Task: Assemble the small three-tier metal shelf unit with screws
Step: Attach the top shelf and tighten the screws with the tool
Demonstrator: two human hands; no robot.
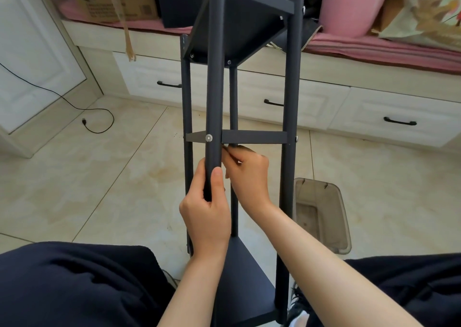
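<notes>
Dead centre, the dark grey three-tier metal shelf unit (252, 137) stands tall between the person's knees, its four round posts running from six o'clock up past twelve. The left hand (207, 209) is wrapped round the nearest post (213, 102), thumb laid up along the front, fingers curled behind it. Just at its two o'clock, the right hand (249, 177) reaches in under the flat middle shelf (254, 137), fingertips bunched together close against that same post; they seem to pinch something small and dark there, but what it is cannot be made out. A round silver screw head (208, 138) sits on the post where the middle shelf meets it, right above both hands. The top shelf (237, 27) looms at twelve o'clock, the bottom shelf (244, 276) lies at six. Over at four o'clock a clear plastic bin (321, 217) sits on the beige tiled floor (99, 177), near the right-hand post. At ten o'clock a black cable (97, 117) curls across the tiles.
</notes>
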